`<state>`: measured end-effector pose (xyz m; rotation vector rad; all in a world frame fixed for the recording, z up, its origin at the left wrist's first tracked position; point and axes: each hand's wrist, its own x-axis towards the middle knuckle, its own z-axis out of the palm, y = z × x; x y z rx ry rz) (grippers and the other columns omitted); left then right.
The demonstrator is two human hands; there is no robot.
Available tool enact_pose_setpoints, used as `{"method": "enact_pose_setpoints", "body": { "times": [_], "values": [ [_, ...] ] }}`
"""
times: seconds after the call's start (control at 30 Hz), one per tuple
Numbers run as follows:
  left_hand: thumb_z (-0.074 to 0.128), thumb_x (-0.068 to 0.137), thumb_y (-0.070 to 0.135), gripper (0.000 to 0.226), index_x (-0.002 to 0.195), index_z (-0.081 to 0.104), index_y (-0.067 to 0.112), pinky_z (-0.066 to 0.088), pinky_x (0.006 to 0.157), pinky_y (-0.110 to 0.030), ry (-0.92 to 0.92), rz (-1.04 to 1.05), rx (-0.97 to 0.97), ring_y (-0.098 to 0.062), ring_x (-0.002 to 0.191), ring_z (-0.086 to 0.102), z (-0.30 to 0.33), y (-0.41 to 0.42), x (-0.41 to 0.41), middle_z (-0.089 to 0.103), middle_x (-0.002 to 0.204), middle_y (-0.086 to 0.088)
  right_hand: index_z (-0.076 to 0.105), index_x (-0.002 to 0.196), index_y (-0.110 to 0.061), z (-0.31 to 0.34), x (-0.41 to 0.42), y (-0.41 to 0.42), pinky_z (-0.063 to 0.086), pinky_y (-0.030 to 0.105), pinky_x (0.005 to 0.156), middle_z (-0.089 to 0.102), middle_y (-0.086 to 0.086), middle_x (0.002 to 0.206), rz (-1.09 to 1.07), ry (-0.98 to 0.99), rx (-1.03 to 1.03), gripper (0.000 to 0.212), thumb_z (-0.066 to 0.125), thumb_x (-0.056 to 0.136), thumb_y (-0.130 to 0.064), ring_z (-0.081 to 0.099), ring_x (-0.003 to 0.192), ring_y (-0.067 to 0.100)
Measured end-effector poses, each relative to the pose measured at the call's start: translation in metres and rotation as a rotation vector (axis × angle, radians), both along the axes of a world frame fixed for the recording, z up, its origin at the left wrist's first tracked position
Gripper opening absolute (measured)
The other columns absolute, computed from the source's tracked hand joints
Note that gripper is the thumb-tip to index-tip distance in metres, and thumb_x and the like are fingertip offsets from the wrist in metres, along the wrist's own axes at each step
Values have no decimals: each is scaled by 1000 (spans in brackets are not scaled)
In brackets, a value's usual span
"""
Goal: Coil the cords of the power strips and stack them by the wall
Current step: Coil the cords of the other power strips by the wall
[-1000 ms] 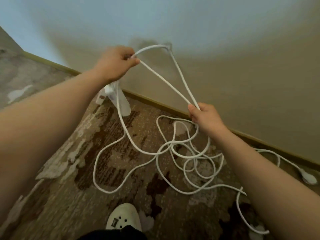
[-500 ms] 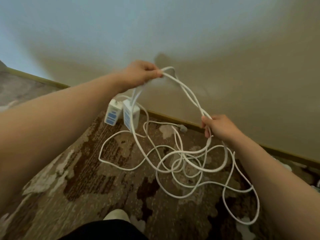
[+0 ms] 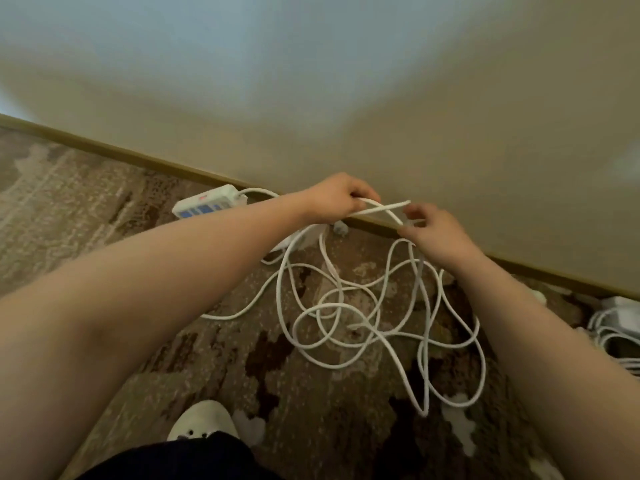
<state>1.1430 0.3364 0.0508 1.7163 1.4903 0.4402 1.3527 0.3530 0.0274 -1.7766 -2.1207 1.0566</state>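
Observation:
A long white cord (image 3: 349, 308) lies in tangled loops on the patterned carpet in front of the wall. My left hand (image 3: 337, 199) grips a raised loop of this cord near the skirting board. My right hand (image 3: 434, 233) pinches the same loop just to the right, fingers curled around the strand. A white power strip (image 3: 207, 202) with blue sockets lies on the carpet by the wall, behind my left forearm. A second white block under my left wrist is mostly hidden.
The beige wall and its brown skirting board (image 3: 121, 155) run diagonally across the view. More white coiled cord and a white device (image 3: 620, 323) sit at the right edge by the wall. My white shoe (image 3: 202, 420) stands at the bottom.
Both hands have dropped lower and come close together near the skirting board, drawing the raised loop shorter. The power strips now lie on the carpet instead of hanging under my left hand.

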Motion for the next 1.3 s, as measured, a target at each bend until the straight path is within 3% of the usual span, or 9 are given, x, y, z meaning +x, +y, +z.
{"method": "enact_pose_setpoints", "body": {
  "times": [0.13,0.27,0.4,0.6,0.7,0.87,1.03,1.17,1.3],
  "values": [
    [52,91,-4,35,125,59,3,43,84,-9,-205,86,-86,-11,105,58,-10,-6,-2,64,118,-8,63,96,-20,-10,-3,-12,49,33,73,71,2,82,28,253,-90,9,59,98,-29,65,75,14],
    [49,93,2,34,124,61,11,41,92,-15,0,114,23,-10,109,57,-26,-13,-26,64,120,-2,62,73,-23,-38,5,-17,39,33,59,51,-2,58,-22,170,-65,29,52,101,-27,49,56,17],
    [53,91,11,23,108,67,17,47,92,-34,215,330,121,-21,104,59,-55,-24,-72,64,112,-5,68,79,-23,-54,23,-17,39,31,63,63,-3,75,8,-18,-84,28,52,100,-32,58,76,17],
    [66,81,45,66,139,42,26,37,104,-37,494,-31,-210,-26,125,46,-92,-27,-76,47,141,-6,64,81,-27,-57,15,-12,42,33,65,66,0,91,28,-298,-78,29,43,98,-36,56,76,19],
    [71,75,46,77,142,37,29,38,103,-39,524,-94,-224,-27,126,46,-97,-25,-79,47,142,-2,53,96,-26,-59,7,-17,37,33,65,58,2,111,-94,-304,173,15,43,97,-38,51,78,22],
    [74,76,40,36,105,53,31,40,75,-32,381,-63,-190,-18,90,55,-82,-29,-95,61,104,2,50,135,-32,-62,-12,-17,43,35,82,52,0,140,129,-95,198,42,36,101,-52,56,115,22],
    [69,82,36,25,102,60,26,41,65,-29,232,59,-108,-18,79,59,-8,-19,-114,64,90,3,66,105,-23,-56,-11,-8,42,35,71,58,3,99,122,-88,215,44,34,102,-53,57,89,24],
    [70,78,41,19,90,58,33,38,65,-29,178,41,55,-13,75,55,65,-1,-100,59,81,10,44,56,-20,-31,2,1,30,37,55,43,-2,57,-112,142,303,45,42,94,-43,42,57,20],
    [70,80,39,30,103,61,22,36,67,-28,256,-148,138,-14,78,52,98,22,-43,59,88,5,55,57,-10,13,31,26,34,35,52,53,7,57,-160,-122,229,44,38,81,-43,52,62,31]
  ]
}}
